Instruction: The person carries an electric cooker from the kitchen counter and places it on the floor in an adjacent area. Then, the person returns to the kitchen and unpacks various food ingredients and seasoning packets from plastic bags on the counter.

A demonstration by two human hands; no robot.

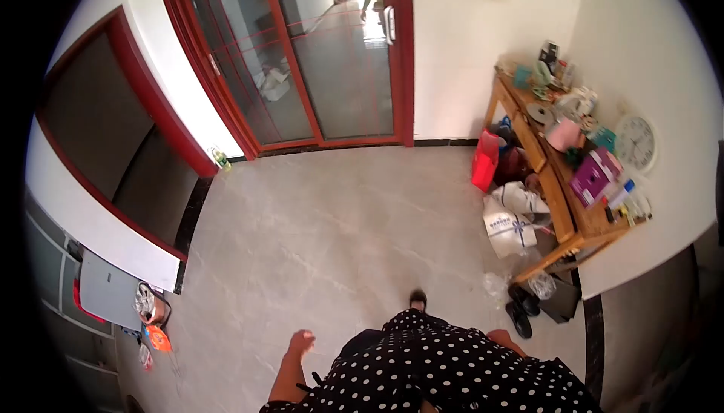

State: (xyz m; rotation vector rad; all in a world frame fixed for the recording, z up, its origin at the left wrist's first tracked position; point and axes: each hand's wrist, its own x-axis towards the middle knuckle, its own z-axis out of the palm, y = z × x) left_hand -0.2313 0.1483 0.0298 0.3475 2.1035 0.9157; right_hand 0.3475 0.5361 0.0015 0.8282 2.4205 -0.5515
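My left hand hangs beside my body over the grey tiled floor, its fingers loosely curled in, with nothing visible in them. On the other side, a bare part of my right arm or hand shows past my black dress with white dots; its fingers cannot be made out. Neither hand touches any object in view. One dark shoe of mine is forward on the floor below the dress.
Ahead is a red-framed glass sliding door; a doorway stands left. Along the right wall is a cluttered wooden table with a clock, bags below and black shoes nearby. A grey case is at left.
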